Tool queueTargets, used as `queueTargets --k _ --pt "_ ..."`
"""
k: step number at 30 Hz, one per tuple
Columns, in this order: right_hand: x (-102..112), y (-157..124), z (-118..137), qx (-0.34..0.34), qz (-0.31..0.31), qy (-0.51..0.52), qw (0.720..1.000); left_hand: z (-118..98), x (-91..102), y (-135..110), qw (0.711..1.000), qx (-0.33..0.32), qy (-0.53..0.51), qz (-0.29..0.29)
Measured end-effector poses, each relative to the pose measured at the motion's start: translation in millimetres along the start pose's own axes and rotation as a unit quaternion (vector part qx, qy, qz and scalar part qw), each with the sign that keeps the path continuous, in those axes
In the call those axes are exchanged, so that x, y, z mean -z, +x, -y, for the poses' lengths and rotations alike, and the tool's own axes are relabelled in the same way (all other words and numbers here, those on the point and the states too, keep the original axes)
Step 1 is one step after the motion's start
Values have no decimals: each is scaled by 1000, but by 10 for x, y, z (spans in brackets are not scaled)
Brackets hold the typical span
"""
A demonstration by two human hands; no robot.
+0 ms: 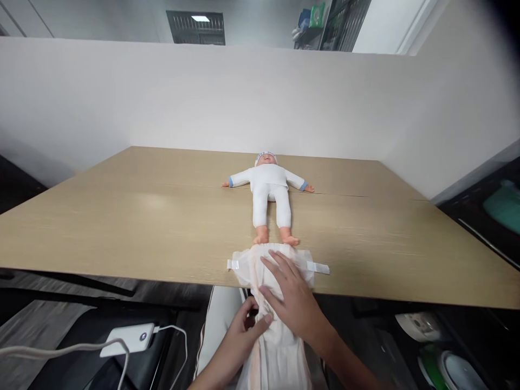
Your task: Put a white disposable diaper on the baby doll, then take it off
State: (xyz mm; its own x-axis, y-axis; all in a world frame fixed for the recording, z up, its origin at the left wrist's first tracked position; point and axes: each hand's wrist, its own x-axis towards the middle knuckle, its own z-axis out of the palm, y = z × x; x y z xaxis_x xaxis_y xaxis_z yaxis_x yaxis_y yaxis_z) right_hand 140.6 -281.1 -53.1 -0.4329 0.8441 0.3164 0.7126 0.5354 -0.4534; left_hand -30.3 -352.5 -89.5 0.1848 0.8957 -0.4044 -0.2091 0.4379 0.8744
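Crinkled white diaper (247, 268): my right grip (293, 304) spread flat on it, left grip (242, 331) pinching it; doll (270, 192) at twelve o'clock.

- Bright, even light from a ceiling lamp (200, 18); soft sheen on the desk (154, 206).
- Edges bend and darken, perhaps slight motion blur throughout.

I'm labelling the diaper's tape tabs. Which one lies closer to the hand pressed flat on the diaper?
The right tab, just beside the right hand; the left tab sticks out at the diaper's opposite edge.
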Motion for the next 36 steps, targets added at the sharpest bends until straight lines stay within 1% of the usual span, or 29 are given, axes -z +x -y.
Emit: queueTargets --k 2,3,5,7,8,10,11,12,13,14,15,17,19,20,22,24,25,27,31,33,36 --pt "-72 107 -39 4 42 -13 999 -65 62 -43 997 -15 72 8" --pt "-104 138 -67 6 55 -21 998 -134 99 -77 992 -29 119 16" --pt "-149 167 -124 9 68 -37 997 -342 178 -162 973 -57 220 41" --pt "-172 171 -166 10 72 -48 996 -614 254 -234 950 -82 294 66" --pt "-178 169 -178 11 73 -51 996 -760 287 -247 942 -99 315 65" --pt "-185 164 -188 12 72 -55 996 -1044 339 -191 926 -165 338 31" --pt "-187 162 -187 12 70 -56 996 -1175 359 -110 911 -212 352 6" --pt "-188 161 -184 12 69 -58 996 -1296 374 8 888 -262 376 -13" --pt "-188 161 -181 11 68 -60 996 -1404 386 162 855 -310 415 -28" --pt "-188 161 -178 10 69 -61 996 -1497 396 347 810 -350 470 -32" --pt "-188 161 -175 9 69 -61 996 -1575 402 553 758 -377 530 -33" --pt "-189 160 -175 10 71 -61 996 -1678 404 984 656 -398 641 -30" --pt "-193 157 -180 10 71 -61 996 -1716 384 1366 577 -394 715 13" --pt "-197 156 -184 10 71 -61 996 -1715 365 1521 542 -393 742 33" --pt "-203 154 -191 10 69 -61 996 -1694 313 1751 485 -402 773 78" --pt "-206 155 -194 10 65 -59 996 -1671 256 1894 441 -424 780 132" --pt "-206 155 -194 12 63 -56 996 -1666 230 1945 425 -438 776 157" --pt "-201 158 -190 12 60 -52 997 -1674 185 2023 408 -465 762 190" --pt "-181 169 -195 3 75 -45 996 -1720 114 2123 397 -508 730 227" --pt "-164 183 -216 0 90 -36 995 -1732 79 2144 395 -520 721 231" --pt "-130 222 -273 3 118 -23 993 -1733 31 2162 389 -536 716 220"
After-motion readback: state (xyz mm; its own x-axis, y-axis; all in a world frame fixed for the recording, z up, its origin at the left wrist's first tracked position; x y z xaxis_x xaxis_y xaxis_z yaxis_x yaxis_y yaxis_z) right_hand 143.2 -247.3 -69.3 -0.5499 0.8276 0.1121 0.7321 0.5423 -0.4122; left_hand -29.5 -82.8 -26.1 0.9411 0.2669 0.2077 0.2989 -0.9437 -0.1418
